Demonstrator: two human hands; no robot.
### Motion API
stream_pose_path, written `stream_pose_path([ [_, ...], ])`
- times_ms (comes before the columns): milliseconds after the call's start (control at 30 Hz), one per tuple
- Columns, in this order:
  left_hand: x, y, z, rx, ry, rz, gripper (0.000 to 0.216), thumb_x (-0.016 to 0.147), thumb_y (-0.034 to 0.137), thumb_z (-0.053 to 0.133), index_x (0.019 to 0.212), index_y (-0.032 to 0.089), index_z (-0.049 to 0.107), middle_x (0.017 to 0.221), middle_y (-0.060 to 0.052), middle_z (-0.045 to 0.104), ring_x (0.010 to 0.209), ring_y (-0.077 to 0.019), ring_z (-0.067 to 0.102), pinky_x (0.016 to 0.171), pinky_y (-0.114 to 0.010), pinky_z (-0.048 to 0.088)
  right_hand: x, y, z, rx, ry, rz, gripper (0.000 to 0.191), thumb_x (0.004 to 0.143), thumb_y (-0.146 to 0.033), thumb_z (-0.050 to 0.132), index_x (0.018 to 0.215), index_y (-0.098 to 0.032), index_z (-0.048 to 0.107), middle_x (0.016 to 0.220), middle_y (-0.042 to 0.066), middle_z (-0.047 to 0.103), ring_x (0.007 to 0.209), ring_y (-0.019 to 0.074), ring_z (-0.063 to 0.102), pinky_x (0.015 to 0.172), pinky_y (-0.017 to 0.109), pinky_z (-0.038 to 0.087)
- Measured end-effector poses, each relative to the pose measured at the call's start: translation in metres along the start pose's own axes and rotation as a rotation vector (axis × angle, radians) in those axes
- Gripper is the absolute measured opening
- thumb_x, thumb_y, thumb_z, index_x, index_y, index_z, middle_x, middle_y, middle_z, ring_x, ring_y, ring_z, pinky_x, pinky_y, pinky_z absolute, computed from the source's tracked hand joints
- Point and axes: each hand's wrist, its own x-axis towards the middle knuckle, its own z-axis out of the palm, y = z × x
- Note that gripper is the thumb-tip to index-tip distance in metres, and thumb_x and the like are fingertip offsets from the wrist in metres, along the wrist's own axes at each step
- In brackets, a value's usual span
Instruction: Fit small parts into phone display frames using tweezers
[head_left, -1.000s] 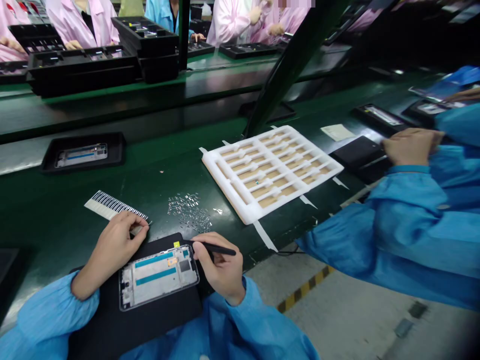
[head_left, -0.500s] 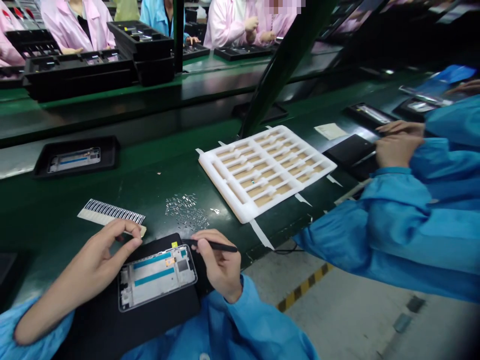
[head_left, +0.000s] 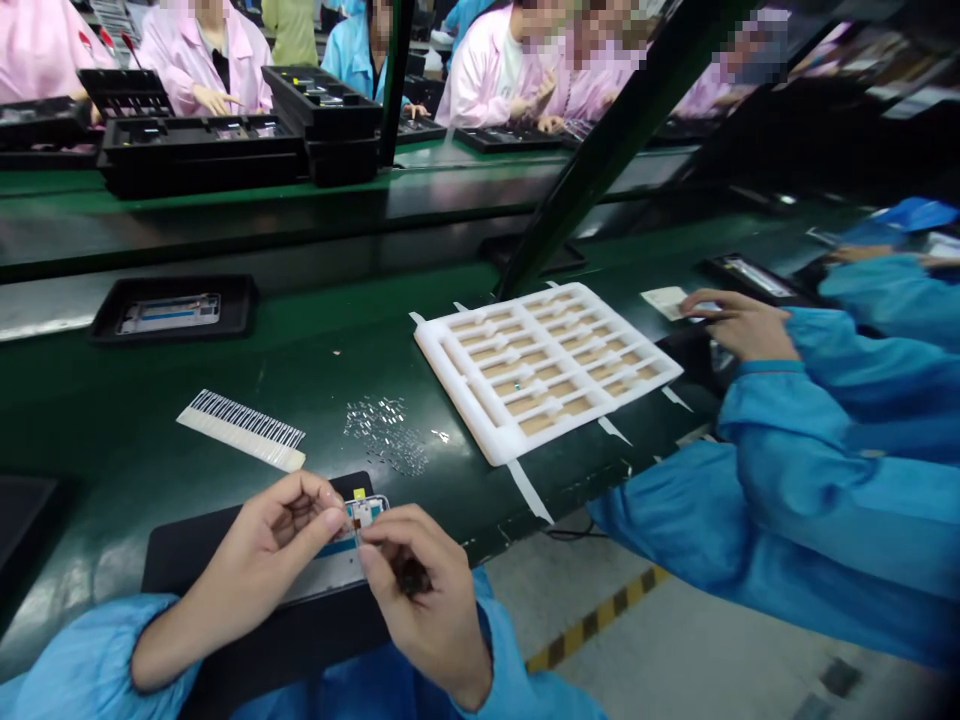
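My left hand (head_left: 279, 545) and my right hand (head_left: 420, 590) meet over a phone frame (head_left: 352, 528) that lies in a black tray (head_left: 180, 550) at the near edge of the green belt. The left fingers pinch together just above the frame; what they hold is too small to make out. My right hand is curled around a thin black tool (head_left: 409, 575), with its fingertips close to the left ones. Most of the frame is hidden beneath both hands.
A barcode label strip (head_left: 240, 428) and a scatter of tiny metal parts (head_left: 384, 432) lie beyond the tray. A white foam tray (head_left: 544, 365) sits to the right. A co-worker's blue sleeve (head_left: 810, 480) and hand (head_left: 731, 322) are at right. Another black tray (head_left: 176, 310) rests farther left.
My left hand left the label strip and came over the phone frame in a pinch. My right hand swung inward with the tool to meet it. The view tilted up slightly.
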Motion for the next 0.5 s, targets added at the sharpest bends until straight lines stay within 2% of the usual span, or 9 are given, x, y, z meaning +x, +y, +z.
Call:
stream_pose_path([
  [167, -0.004, 0.002, 0.001, 0.071, -0.021, 0.084, 0.027, 0.103, 0.048, 0.066, 0.100, 0.021, 0.068, 0.098, -0.003, 0.074, 0.092, -0.0148, 0.073, 0.085, -0.025, 0.061, 0.001, 0.000, 0.002, 0.012, 0.011, 0.013, 0.009, 0.101, -0.015, 0.067, 0.097, -0.019, 0.075, 0.092, 0.003, 0.072, 0.075, 0.0111, 0.070, 0.065, 0.019, 0.055],
  [267, -0.004, 0.002, -0.009, 0.369, -0.042, 0.144, 0.026, 0.105, 0.048, 0.061, 0.106, 0.023, 0.070, 0.101, -0.002, 0.075, 0.093, -0.0166, 0.073, 0.082, -0.027, 0.060, 0.006, 0.006, -0.007, -0.081, 0.002, -0.047, 0.009, 0.102, -0.013, 0.065, 0.101, -0.019, 0.073, 0.095, 0.003, 0.071, 0.079, 0.0114, 0.071, 0.067, 0.019, 0.056],
  [333, -0.005, -0.003, -0.020, 0.690, -0.036, 0.238, 0.025, 0.106, 0.046, 0.059, 0.109, 0.024, 0.071, 0.104, -0.002, 0.075, 0.095, -0.0191, 0.072, 0.082, -0.031, 0.058, 0.013, 0.014, -0.015, -0.260, -0.085, -0.158, 0.013, 0.103, -0.011, 0.061, 0.105, -0.018, 0.071, 0.099, 0.005, 0.071, 0.085, 0.0142, 0.072, 0.073, 0.022, 0.058],
  [400, -0.008, -0.012, -0.029, 0.963, -0.031, 0.348, 0.023, 0.108, 0.039, 0.054, 0.108, 0.023, 0.072, 0.108, -0.004, 0.075, 0.098, -0.0217, 0.071, 0.085, -0.035, 0.058, 0.020, 0.022, -0.023, -0.515, -0.234, -0.296, 0.022, 0.103, -0.006, 0.053, 0.110, -0.016, 0.070, 0.103, 0.008, 0.072, 0.089, 0.0179, 0.072, 0.074, 0.027, 0.059],
  [500, -0.014, -0.026, -0.033, 1.189, -0.044, 0.447, 0.025, 0.109, 0.023, 0.048, 0.107, 0.021, 0.073, 0.109, -0.007, 0.074, 0.100, -0.0226, 0.070, 0.090, -0.037, 0.059, 0.030, 0.028, -0.031, -0.814, -0.419, -0.421, 0.030, 0.098, 0.000, 0.047, 0.111, -0.014, 0.069, 0.106, 0.010, 0.072, 0.088, 0.0207, 0.072, 0.068, 0.030, 0.056],
])
